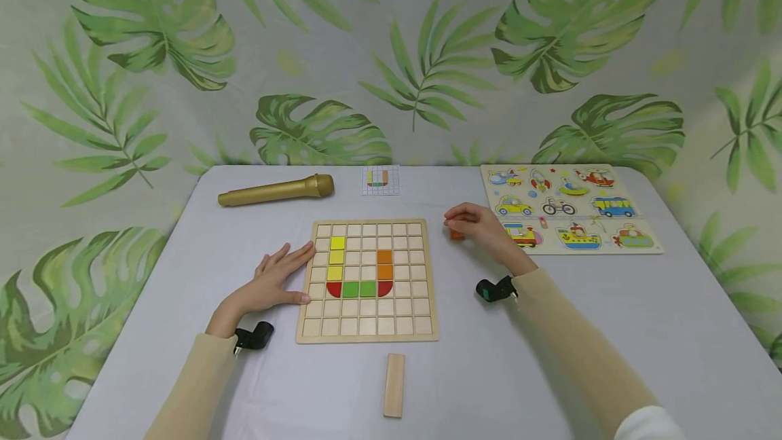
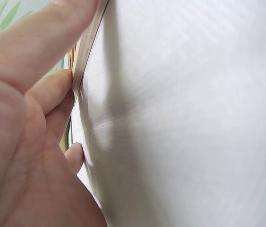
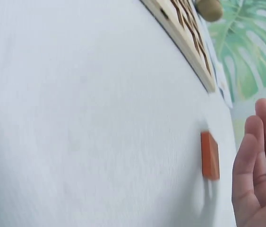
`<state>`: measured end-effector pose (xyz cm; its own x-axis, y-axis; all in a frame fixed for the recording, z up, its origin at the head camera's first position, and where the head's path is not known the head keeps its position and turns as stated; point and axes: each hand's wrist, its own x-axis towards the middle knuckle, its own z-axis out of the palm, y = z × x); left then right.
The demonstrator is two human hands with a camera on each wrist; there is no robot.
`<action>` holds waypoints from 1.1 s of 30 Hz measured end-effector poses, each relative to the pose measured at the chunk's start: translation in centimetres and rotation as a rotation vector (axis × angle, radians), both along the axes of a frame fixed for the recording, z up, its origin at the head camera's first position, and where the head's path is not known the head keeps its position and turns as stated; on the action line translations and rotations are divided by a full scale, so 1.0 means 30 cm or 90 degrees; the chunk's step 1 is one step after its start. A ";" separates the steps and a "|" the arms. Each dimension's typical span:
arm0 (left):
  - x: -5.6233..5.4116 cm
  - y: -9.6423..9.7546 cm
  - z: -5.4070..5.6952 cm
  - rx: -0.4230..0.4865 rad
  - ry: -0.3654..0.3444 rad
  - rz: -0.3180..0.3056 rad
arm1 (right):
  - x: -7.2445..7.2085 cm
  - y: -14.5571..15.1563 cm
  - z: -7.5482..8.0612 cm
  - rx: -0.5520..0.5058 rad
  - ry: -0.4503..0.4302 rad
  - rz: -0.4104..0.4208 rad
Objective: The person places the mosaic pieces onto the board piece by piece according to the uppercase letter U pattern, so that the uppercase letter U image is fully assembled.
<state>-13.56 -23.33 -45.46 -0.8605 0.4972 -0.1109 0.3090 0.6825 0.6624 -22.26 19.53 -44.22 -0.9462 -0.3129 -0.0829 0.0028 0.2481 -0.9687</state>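
My left hand (image 1: 269, 285) lies beside the wooden grid board (image 1: 432, 290), thumb and fingertips at its left edge. Yellow tiles (image 1: 337, 257), green tiles (image 1: 359, 289), orange tiles (image 1: 384, 265) and red rounded corner tiles (image 1: 333, 288) form a U on the grid. To the right of the board, my right hand (image 1: 481, 228) hovers at an orange block (image 1: 456, 234), partly covering it in the head view. From the right wrist, the orange block (image 3: 210, 156) stands apart from the nearly straight fingers (image 3: 246, 165); the thumb is out of that view.
A small card (image 1: 380, 180) with a printed U pattern lies behind the board. A gold toy microphone (image 1: 275, 191) is at the back left. A picture puzzle board (image 1: 559, 208) fills the back right. One plain wooden block (image 1: 394, 386) lies in front of the grid board.
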 end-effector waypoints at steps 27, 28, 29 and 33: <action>-0.002 -0.003 -0.005 -0.002 0.000 0.000 | -0.009 0.004 -0.001 0.318 0.109 -0.011; -0.001 -0.003 -0.005 -0.001 -0.001 0.000 | -0.010 0.002 -0.002 0.325 0.107 -0.011; -0.001 -0.004 -0.005 0.000 -0.001 0.000 | -0.011 0.000 -0.002 0.330 0.105 -0.012; 0.000 -0.004 -0.004 0.004 -0.003 0.000 | -0.012 -0.005 0.000 0.336 0.110 -0.013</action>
